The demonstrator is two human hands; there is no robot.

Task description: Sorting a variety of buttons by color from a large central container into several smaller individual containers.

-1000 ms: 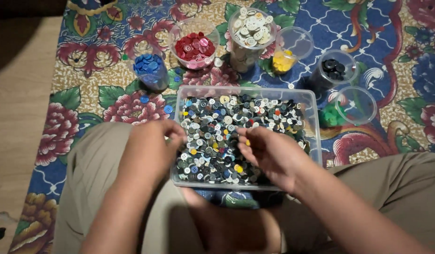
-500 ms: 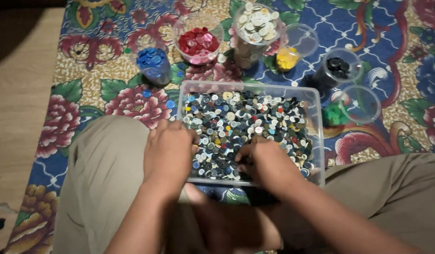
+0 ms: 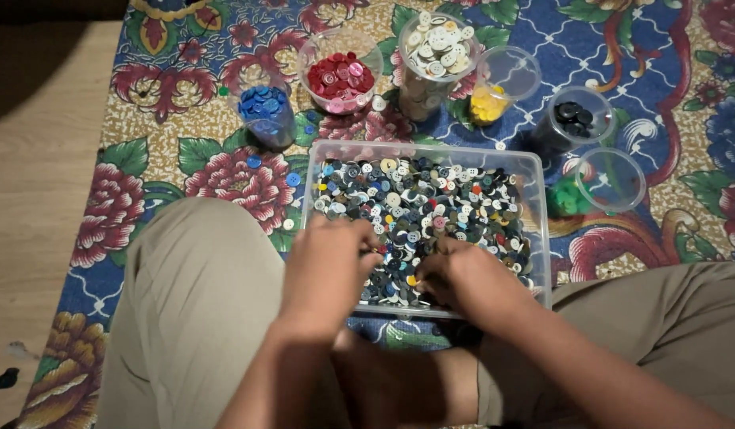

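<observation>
The person sits cross-legged on a flowered mat [image 3: 224, 171], and nearest to them both hands are down in a clear plastic tub [image 3: 538, 214] that rests just beyond their shins. The left hand [image 3: 328, 270] lies over the near left part of the tub, fingers curled down into the mixed buttons [image 3: 431, 206]; the right hand [image 3: 467, 278] is at the near middle, fingers bent and buried among them. Whether either hand pinches a button I cannot tell, as the fingertips are hidden.

The buttons look small, hard, light and smooth, so I judge they slide easily and shift under a touch. One is best pinched by its edge between thumb and forefinger, or pressed flat and dragged clear of the heap. The heap is loose and crowded, so neighbouring buttons get in the way of any single pick.

Farther off, a row of clear cups stands along the far side of the tub: blue buttons [image 3: 264, 111] at the left, then red [image 3: 340, 79], a tall jar of white ones [image 3: 435, 52], yellow [image 3: 487, 103], black [image 3: 574, 119], and green [image 3: 566, 199] at the right in a tipped cup. A few loose blue buttons lie on the mat near the blue cup.
</observation>
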